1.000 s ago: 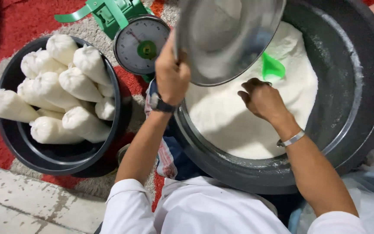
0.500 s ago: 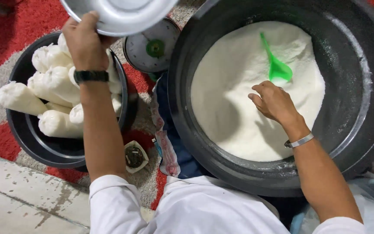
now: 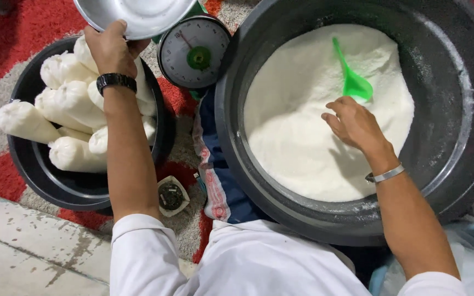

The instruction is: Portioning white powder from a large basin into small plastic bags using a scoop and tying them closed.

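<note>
Over a red rug point(image 3: 23, 24), left hand point(image 3: 109, 48) grips a steel bowl point(image 3: 135, 16), arm outstretched.

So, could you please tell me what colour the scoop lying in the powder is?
The scoop is bright green, clearest in the head view, beside the right hand.

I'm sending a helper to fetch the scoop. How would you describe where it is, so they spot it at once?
Look to the big black tub of white powder on the right of the scene. The scoop lies on the powder near the far side, just beyond the right hand. It is the only bright green thing in the tub, with a long thin handle.
</note>
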